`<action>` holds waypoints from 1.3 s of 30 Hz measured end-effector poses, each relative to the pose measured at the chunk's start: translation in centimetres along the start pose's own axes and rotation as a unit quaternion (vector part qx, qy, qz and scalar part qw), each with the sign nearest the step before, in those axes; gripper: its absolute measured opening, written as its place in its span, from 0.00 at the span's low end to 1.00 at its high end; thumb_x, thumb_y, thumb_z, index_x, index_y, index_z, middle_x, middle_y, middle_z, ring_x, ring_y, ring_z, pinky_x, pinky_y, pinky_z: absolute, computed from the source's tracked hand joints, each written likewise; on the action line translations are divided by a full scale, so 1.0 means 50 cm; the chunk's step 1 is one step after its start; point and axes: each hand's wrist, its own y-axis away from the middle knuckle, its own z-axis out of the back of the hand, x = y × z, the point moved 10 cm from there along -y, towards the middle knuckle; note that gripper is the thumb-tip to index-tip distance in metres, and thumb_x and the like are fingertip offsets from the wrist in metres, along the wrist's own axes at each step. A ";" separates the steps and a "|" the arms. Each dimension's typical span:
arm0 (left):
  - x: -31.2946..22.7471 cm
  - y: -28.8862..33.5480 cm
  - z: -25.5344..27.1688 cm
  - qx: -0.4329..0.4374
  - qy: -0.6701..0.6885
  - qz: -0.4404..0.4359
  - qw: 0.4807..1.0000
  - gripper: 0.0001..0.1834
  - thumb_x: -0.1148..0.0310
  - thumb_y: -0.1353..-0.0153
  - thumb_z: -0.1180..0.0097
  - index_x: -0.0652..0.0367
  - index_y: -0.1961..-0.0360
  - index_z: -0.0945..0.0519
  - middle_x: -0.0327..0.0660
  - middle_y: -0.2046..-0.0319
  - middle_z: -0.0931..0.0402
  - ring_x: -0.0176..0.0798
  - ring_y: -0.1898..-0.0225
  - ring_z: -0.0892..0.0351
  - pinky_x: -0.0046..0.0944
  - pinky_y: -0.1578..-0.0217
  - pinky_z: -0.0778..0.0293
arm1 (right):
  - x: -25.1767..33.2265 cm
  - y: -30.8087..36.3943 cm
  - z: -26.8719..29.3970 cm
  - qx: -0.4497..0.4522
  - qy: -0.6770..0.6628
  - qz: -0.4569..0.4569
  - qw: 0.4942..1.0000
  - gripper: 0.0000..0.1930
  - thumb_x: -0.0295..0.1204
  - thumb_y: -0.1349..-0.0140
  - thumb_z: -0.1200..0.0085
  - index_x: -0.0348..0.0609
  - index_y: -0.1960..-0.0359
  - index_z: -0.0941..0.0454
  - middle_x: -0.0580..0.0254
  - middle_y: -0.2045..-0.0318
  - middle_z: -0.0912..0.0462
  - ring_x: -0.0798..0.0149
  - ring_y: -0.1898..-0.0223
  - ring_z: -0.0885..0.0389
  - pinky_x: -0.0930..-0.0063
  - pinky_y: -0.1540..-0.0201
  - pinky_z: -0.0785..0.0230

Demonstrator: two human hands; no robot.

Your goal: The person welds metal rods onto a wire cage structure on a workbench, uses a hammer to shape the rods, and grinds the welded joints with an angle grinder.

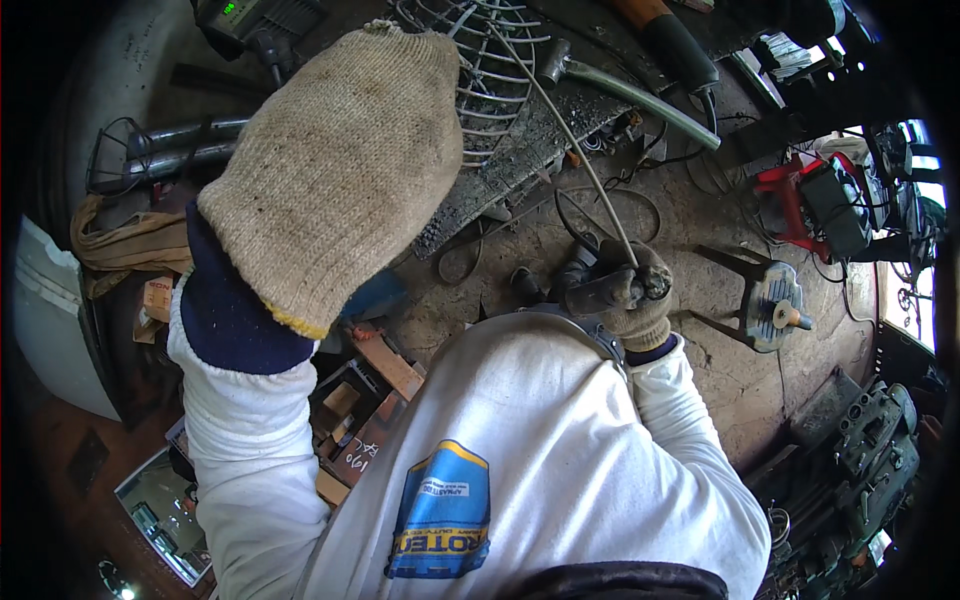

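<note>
My right hand, in a knitted work glove, is closed around a dark welding electrode holder close to my body. A long thin welding rod runs from the holder up and left to a wire rack of curved metal bars on the bench. My left hand, in a beige knitted glove, is raised large and close to the view, just left of the rack. Only its back and cuff show; the fingers are turned away and hidden. Whether it holds anything cannot be seen.
A hammer lies on the dirty metal bench, near an orange and black power tool. Cables loop over the floor. A stool-like metal stand and a red plastic chair stand right; boxes and metal tubes left.
</note>
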 end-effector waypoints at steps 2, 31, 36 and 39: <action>0.000 -0.009 -0.003 -0.010 0.008 -0.010 1.000 0.14 0.74 0.43 0.41 0.62 0.55 0.20 0.41 0.51 0.24 0.47 0.55 0.21 0.42 0.52 0.21 | -0.002 -0.001 0.003 -0.006 0.002 -0.008 1.000 0.21 0.41 0.38 0.43 0.30 0.57 0.22 0.59 0.75 0.17 0.65 0.73 0.18 0.72 0.70 0.26; 0.009 -0.011 -0.006 0.002 -0.040 0.010 0.999 0.13 0.75 0.42 0.43 0.63 0.55 0.21 0.43 0.53 0.23 0.47 0.60 0.20 0.41 0.54 0.21 | 0.058 -0.009 0.013 -0.036 0.081 0.138 0.986 0.18 0.36 0.53 0.33 0.39 0.63 0.21 0.60 0.78 0.20 0.58 0.78 0.20 0.66 0.76 0.29; 0.016 -0.008 -0.004 -0.011 0.021 0.023 0.999 0.14 0.75 0.42 0.43 0.64 0.54 0.21 0.42 0.52 0.23 0.46 0.59 0.20 0.40 0.55 0.21 | 0.053 -0.012 0.007 -0.011 0.091 0.101 0.991 0.18 0.36 0.51 0.38 0.35 0.62 0.20 0.59 0.78 0.20 0.57 0.76 0.20 0.65 0.72 0.27; 0.013 -0.011 0.004 -0.011 0.018 0.017 1.000 0.15 0.76 0.43 0.42 0.65 0.53 0.21 0.42 0.51 0.23 0.46 0.57 0.21 0.40 0.53 0.21 | 0.051 -0.017 0.008 -0.010 0.091 0.088 0.992 0.20 0.35 0.52 0.37 0.35 0.60 0.19 0.56 0.75 0.19 0.55 0.76 0.20 0.65 0.70 0.27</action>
